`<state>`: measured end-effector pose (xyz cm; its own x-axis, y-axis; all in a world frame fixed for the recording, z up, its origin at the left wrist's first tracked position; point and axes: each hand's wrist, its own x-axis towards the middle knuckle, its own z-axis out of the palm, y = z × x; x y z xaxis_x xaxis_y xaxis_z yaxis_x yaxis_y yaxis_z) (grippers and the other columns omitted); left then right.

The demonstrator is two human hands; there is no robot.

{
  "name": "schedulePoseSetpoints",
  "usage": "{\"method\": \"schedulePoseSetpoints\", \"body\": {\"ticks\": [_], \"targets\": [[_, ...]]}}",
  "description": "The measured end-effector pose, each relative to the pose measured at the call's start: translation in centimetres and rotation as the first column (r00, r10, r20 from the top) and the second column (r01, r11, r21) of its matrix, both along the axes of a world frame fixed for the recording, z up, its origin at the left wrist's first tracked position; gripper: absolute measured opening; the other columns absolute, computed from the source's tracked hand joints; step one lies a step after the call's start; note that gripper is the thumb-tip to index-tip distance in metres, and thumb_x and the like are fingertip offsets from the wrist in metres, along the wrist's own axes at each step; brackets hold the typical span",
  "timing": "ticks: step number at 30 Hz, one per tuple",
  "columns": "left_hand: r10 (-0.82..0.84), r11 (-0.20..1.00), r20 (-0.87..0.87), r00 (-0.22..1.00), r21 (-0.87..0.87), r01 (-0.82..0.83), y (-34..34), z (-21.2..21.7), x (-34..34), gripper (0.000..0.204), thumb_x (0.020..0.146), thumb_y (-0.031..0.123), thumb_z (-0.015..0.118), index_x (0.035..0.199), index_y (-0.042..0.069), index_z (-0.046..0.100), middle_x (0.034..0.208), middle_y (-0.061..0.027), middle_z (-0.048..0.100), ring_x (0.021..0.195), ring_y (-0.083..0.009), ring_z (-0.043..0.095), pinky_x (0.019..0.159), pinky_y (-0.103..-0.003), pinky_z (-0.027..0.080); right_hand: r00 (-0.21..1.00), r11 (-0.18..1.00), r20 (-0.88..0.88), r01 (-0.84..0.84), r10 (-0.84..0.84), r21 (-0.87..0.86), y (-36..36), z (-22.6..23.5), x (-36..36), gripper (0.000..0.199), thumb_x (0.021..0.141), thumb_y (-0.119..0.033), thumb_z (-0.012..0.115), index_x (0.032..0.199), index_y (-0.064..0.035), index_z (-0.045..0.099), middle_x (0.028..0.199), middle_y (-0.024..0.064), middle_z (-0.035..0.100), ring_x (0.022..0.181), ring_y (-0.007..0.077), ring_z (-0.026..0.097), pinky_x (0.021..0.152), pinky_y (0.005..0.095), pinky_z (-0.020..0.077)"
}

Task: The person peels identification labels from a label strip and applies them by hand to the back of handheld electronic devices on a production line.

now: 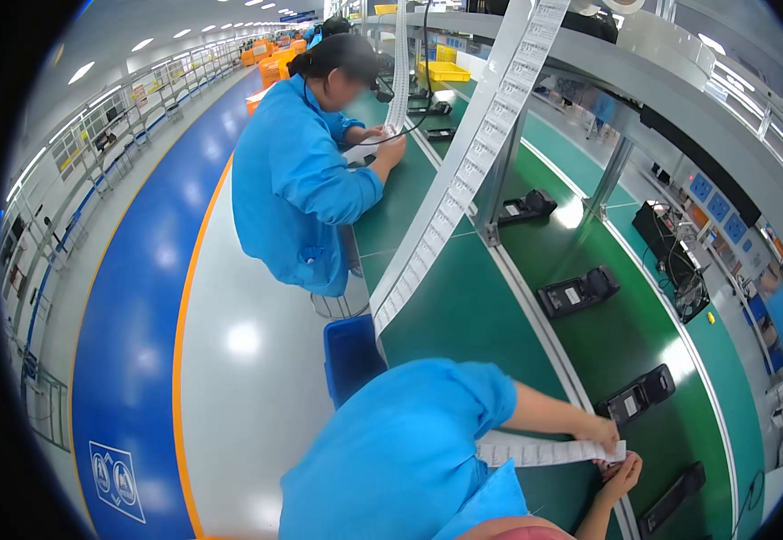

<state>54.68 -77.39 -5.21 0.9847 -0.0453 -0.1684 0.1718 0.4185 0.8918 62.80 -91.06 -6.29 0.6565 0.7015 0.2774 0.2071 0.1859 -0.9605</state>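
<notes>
Near the front edge of the green worktop, my left hand (600,436) is closed on the free end of a white strip of printed labels (535,452). Just below it my right hand (623,477) pinches the same end, the fingertips of both hands almost touching. What lies between those fingertips is too small to make out. Blue sleeves cover my upper arms. A long printed label strip (463,171) hangs slanting from the overhead shelf. Beside my hands, on the green conveyor belt, lie a black handheld terminal (639,396) and a second black handheld terminal (675,499).
Farther up the belt are more black handheld terminals (580,292). A co-worker in blue (297,171) sits ahead, handling another label strip (398,72). A blue bin (351,360) stands beside the worktop (445,306). Metal posts (612,171) and a grey shelf (652,72) rise over the belt.
</notes>
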Motion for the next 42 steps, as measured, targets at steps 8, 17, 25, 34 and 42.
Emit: {"method": "schedulePoseSetpoints", "body": {"ticks": [8, 17, 25, 34, 42], "targets": [[0.083, 0.996, 0.231, 0.969, 0.008, -0.088, -0.6, -0.7, -1.1, 0.016, 0.076, 0.011, 0.050, 0.083, -0.003, 0.050, 0.065, -0.0103, 0.057, 0.053, -0.0146, 0.056, 0.047, -0.025, 0.045, 1.000, 0.999, -0.020, 0.002, -0.002, -0.039, 0.8, -0.6, -0.1, 0.015, 0.083, -0.018, 0.048, 0.077, -0.0047, 0.044, 0.055, -0.0018, 0.043, 0.040, 0.0015, 0.036, 0.035, 0.0132, 0.0272], [0.171, 0.905, 0.276, 0.946, 0.335, -0.262, -1.7, 0.4, -2.1, 0.017, 0.072, 0.012, 0.054, 0.078, -0.004, 0.053, 0.066, -0.0082, 0.058, 0.060, -0.0140, 0.057, 0.051, -0.026, 0.045, 0.999, 0.999, -0.013, 0.037, -0.037, -0.017, 0.5, -0.3, -0.4, 0.017, 0.081, -0.016, 0.052, 0.070, -0.0068, 0.043, 0.051, -0.0029, 0.041, 0.038, 0.0011, 0.033, 0.035, 0.0135, 0.0253], [0.156, 0.812, 0.230, 0.961, 0.523, -0.257, -2.6, 0.0, -2.3, 0.027, 0.068, 0.021, 0.059, 0.077, -0.004, 0.058, 0.065, -0.0067, 0.058, 0.056, -0.0134, 0.053, 0.050, -0.028, 0.042, 0.995, 0.996, 0.031, 0.092, -0.091, -0.018, -1.6, 0.5, -2.0, 0.020, 0.080, -0.017, 0.054, 0.066, -0.0058, 0.045, 0.048, -0.0039, 0.037, 0.037, 0.0015, 0.029, 0.033, 0.0152, 0.0189], [0.086, 0.768, 0.385, 0.919, 0.562, -0.307, -1.9, 1.5, -3.1, 0.028, 0.071, 0.023, 0.054, 0.078, -0.004, 0.058, 0.067, -0.0085, 0.058, 0.061, -0.0137, 0.053, 0.054, -0.029, 0.042, 0.961, 0.996, -0.273, -0.065, 0.046, -0.059, -1.8, 2.3, -3.4, 0.028, 0.081, -0.021, 0.052, 0.060, -0.0098, 0.039, 0.047, -0.0037, 0.037, 0.036, 0.0025, 0.032, 0.032, 0.0145, 0.0217], [0.188, 0.764, 0.498, 0.847, 0.468, -0.445, -1.9, 1.1, -3.5, 0.021, 0.067, 0.018, 0.054, 0.071, -0.002, 0.060, 0.064, -0.0087, 0.059, 0.060, -0.0138, 0.055, 0.055, -0.028, 0.043, 0.952, 0.991, -0.280, -0.136, 0.124, -0.022, -1.3, 1.7, -3.7, 0.027, 0.083, -0.021, 0.049, 0.061, -0.0090, 0.040, 0.048, -0.0032, 0.039, 0.035, 0.0027, 0.032, 0.031, 0.0148, 0.0222]]}}
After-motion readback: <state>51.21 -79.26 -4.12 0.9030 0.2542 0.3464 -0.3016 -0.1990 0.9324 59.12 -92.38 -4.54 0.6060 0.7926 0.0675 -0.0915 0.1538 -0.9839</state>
